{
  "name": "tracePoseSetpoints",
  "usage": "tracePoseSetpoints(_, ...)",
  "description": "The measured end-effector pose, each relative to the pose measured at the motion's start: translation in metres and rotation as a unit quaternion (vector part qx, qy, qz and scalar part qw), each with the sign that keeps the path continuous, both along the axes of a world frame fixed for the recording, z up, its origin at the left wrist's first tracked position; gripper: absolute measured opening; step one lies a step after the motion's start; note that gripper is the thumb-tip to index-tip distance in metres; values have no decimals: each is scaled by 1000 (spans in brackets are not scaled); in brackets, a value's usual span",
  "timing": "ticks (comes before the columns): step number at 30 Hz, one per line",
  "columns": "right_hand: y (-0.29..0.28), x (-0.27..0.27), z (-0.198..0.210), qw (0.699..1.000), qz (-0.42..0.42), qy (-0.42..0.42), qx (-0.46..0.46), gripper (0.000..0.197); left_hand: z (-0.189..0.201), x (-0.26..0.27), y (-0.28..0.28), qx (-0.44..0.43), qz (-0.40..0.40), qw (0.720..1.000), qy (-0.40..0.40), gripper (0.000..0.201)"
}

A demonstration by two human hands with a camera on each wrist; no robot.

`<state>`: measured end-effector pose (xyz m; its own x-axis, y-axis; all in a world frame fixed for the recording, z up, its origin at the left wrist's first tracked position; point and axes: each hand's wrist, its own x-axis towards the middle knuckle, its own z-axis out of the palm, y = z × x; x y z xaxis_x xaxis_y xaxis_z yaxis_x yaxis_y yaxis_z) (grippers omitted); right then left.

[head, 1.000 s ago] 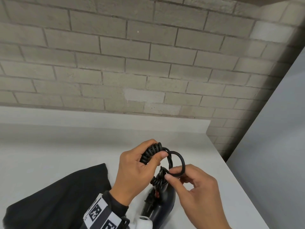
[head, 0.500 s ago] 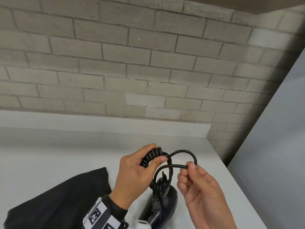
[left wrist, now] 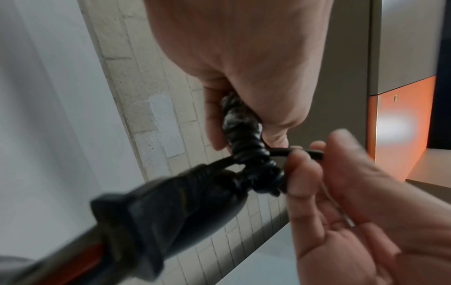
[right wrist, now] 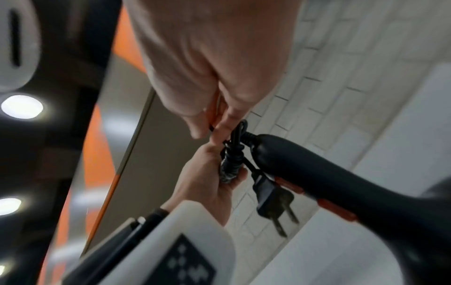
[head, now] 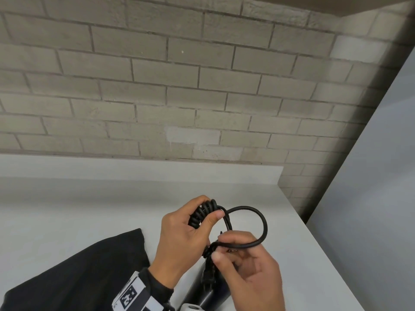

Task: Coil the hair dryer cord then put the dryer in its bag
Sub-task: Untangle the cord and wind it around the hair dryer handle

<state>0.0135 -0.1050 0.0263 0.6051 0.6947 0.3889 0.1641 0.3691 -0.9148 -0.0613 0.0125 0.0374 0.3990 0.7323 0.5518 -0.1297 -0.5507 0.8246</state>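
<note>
Left hand [head: 182, 239] clenched round a tight bundle of black cord [head: 203, 213], thumb pressed across its top, held up over the white counter [head: 67, 209]. From the bundle, one free loop of cord arcing out to the right and back down into the right hand [head: 249, 268], pinched there between thumb and fingers; exact fingertip contact blurred in the head view.

Below both hands, dryer [head: 211, 288] hanging handle-up, mostly hidden behind the right hand and cut off by the lower frame edge; whether touching the counter, hard to tell. In the right wrist view, dryer [right wrist: 341, 185] plainer: black body with red-orange switches along the handle, far end lost off frame. Plug [right wrist: 273, 198] dangling beside the handle, two flat prongs pointing down, not held by either hand. In the left wrist view, plug [left wrist: 136, 227] large and smeared in the foreground, blocking much of the dryer behind it; cord wraps [left wrist: 244, 135] emerging from under the left thumb.

Bag [head: 78, 272] black, lying flat on the counter to the left of the hands, apart from the dryer, near corner cut off by the frame; opening probably out of sight. Brick wall [head: 179, 86] behind.
</note>
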Motion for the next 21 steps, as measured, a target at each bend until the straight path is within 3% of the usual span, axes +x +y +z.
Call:
tracePoseSetpoints(2, -1, -1, -3, 997, -51, -52, -22, 22, -2, 0, 0, 14, -3, 1000, -2, 17)
tracePoseSetpoints(4, -4, 2, 6, 999, -40, -9, -19, 19, -3, 0, 0, 29, -6, 1000, -5, 20)
tracePoseSetpoints(6, -2, 5, 17, 999, -8, 44, 8, 5, -6, 0, 1, 37, -5, 999, -11, 24)
tracePoseSetpoints(10, 4, 16, 13, 976, 51, 199, 72, 51, -7, 0, 5, 60, -3, 998, -15, 38)
tracePoseSetpoints(15, 7, 14, 9, 946, 82, 291, 121, 54, -5, 1, 2, 94, 10, 995, -14, 20)
tracePoseSetpoints(18, 9, 12, 2, 940, 102, 298, 134, 51, -5, 0, 3, 104, 33, 994, -2, 19)
tracePoseSetpoints(21, 10, 9, -4, 964, 89, 226, 111, 43, -6, 0, 4, 82, 48, 995, -8, 20)
